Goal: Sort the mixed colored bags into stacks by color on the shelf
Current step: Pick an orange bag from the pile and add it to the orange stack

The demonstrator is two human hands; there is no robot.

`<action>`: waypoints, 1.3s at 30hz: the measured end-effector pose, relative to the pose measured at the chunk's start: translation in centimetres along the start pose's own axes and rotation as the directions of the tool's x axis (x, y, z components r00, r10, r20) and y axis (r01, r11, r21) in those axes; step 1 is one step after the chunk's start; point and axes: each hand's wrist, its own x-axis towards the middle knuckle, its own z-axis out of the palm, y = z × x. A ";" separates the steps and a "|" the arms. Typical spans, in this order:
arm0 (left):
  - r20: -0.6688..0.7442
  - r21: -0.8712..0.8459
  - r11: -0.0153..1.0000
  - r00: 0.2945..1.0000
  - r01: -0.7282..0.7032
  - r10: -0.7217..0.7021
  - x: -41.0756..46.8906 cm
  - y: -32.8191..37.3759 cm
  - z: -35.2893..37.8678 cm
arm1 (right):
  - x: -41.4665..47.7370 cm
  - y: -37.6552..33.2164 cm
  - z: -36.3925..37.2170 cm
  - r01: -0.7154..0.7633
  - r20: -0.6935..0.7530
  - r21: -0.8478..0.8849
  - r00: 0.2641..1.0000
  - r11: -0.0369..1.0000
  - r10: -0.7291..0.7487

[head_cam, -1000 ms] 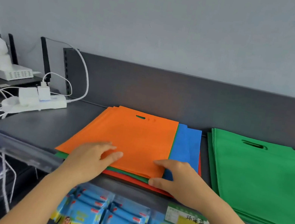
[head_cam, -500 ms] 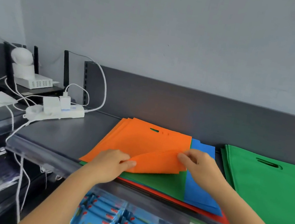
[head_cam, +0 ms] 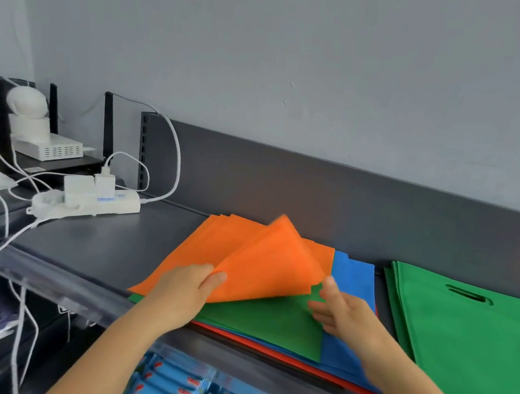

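Orange bag point(head_cam: 270, 268) peeled higher — left hand point(head_cam: 185, 295) gripping it, right hand point(head_cam: 345, 316) released, one green bag point(head_cam: 264, 322) beneath

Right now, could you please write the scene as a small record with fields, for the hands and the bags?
Left hand: grips the lifted corner of the orange bags
Right hand: blurred, beside that lifted corner; grip cannot be told
Pile order, top down: orange bags, green bag, blue bags, red bag
Sorted so far: green stack, to the right on the shelf
Task state: sorting not finished
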 end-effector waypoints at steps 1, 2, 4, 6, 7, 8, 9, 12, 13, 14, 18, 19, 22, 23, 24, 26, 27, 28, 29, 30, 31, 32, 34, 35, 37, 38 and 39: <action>0.014 0.020 0.999 0.999 -0.033 0.033 -0.2 -0.1 0.2 | 0.2 -0.3 -0.2 -0.078 0.015 0.111 0.997 0.991 0.077; 0.025 0.030 0.998 0.998 -0.054 0.053 -0.3 -0.3 0.3 | 0.4 -0.6 -0.4 -0.144 0.037 0.177 0.990 0.974 0.139; 0.047 0.039 0.997 0.996 -0.073 0.071 -0.4 -0.5 0.2 | 0.9 -1.0 -0.5 -0.259 0.100 0.298 0.966 0.919 0.240; 0.069 0.015 0.997 0.994 -0.080 0.079 -0.4 -0.7 0.2 | 1.5 -1.5 -0.2 -0.327 0.137 0.439 0.945 0.837 0.298; 0.091 -0.007 0.997 0.993 -0.076 0.076 -0.3 -0.8 0.2 | 1.8 -1.8 0.1 -0.332 0.132 0.479 0.942 0.812 0.307; 0.126 -0.027 0.997 0.990 -0.067 0.070 -0.3 -0.9 0.2 | 2.1 -2.0 0.4 -0.326 0.128 0.487 0.944 0.810 0.303; 0.178 -0.036 0.998 0.982 -0.055 0.061 -0.4 -0.9 0.2 | 2.5 -2.0 0.7 -0.318 0.124 0.465 0.947 0.826 0.295; 0.257 -0.035 0.997 0.964 -0.062 0.068 -0.9 -1.1 0.0 | 2.6 -1.9 1.9 -0.269 0.086 0.343 0.963 0.900 0.255; 0.254 -0.047 0.998 0.965 -0.050 0.060 -1.1 -1.0 -0.1 | 2.3 -1.9 2.2 -0.225 0.054 0.315 0.974 0.922 0.220; 0.237 -0.073 0.997 0.971 -0.022 0.039 -1.2 -0.9 -0.1 | 1.9 -2.0 2.3 -0.168 0.018 0.294 0.985 0.941 0.171; -0.007 -0.075 0.997 1.000 -0.018 0.017 -1.5 -0.2 0.0 | -0.6 -1.9 0.6 0.096 -0.105 0.202 0.992 0.975 -0.076; -0.087 -0.069 0.997 0.996 -0.021 0.015 -1.7 0.2 0.0 | -1.4 -1.7 -0.4 0.143 -0.135 0.216 0.984 0.966 -0.115; -0.213 -0.144 0.989 0.975 0.030 -0.060 -2.1 2.2 0.3 | -4.2 -0.1 -4.3 0.237 -0.225 0.333 0.960 0.913 -0.167; -0.212 -0.196 0.979 0.972 0.057 -0.099 -2.1 3.2 0.5 | -5.3 0.7 -5.7 0.253 -0.263 0.357 0.951 0.899 -0.163; -0.186 -0.249 0.965 0.974 0.080 -0.128 -2.2 4.6 0.8 | -6.2 1.6 -7.1 0.271 -0.306 0.359 0.938 0.893 -0.162; -0.103 -0.355 0.932 0.989 0.067 -0.110 -2.3 8.3 1.7 | -8.0 3.5 -10.0 0.295 -0.382 0.332 0.911 0.896 -0.158; -0.060 -0.412 0.910 0.995 0.043 -0.074 -2.4 10.4 2.4 | -8.9 4.5 -11.5 0.307 -0.415 0.316 0.896 0.898 -0.160; -0.029 -0.458 0.889 0.999 0.014 -0.031 -2.7 12.8 3.2 | -9.9 5.5 -13.1 0.321 -0.449 0.290 0.877 0.901 -0.168; -0.018 -0.484 0.875 1.000 -0.025 0.019 -3.0 15.3 4.2 | -10.9 6.6 -14.9 0.332 -0.487 0.258 0.856 0.907 -0.175; -0.021 -0.493 0.868 0.998 -0.066 0.064 -3.2 17.8 5.3 | -12.1 7.7 -16.9 0.338 -0.521 0.227 0.835 0.913 -0.179; -0.029 -0.485 0.868 0.994 -0.103 0.101 -3.6 20.3 6.6 | -13.4 8.9 -19.0 0.340 -0.551 0.201 0.815 0.919 -0.181; -0.042 -0.468 0.872 0.990 -0.141 0.137 -3.9 22.7 7.8 | -14.7 10.1 -21.3 0.337 -0.575 0.172 0.797 0.926 -0.184; -0.052 -0.440 0.873 0.977 -0.209 0.207 -4.6 27.8 10.5 | -17.4 12.8 -26.0 0.317 -0.625 0.118 0.760 0.941 -0.178; -0.055 -0.434 0.869 0.970 -0.238 0.238 -5.0 30.2 11.8 | -18.7 14.2 -28.2 0.300 -0.647 0.107 0.745 0.948 -0.162; -0.083 -0.415 0.859 0.953 -0.299 0.291 -6.1 35.0 14.7 | -21.2 17.2 -32.1 0.259 -0.683 0.117 0.721 0.959 -0.112; -0.099 -0.411 0.855 0.948 -0.316 0.303 -6.7 37.3 16.2 | -22.4 18.5 -33.8 0.233 -0.700 0.125 0.709 0.964 -0.080; -0.110 -0.410 0.851 0.944 -0.327 0.310 -7.4 39.5 17.7 | -23.6 19.9 -35.5 0.200 -0.718 0.130 0.695 0.971 -0.047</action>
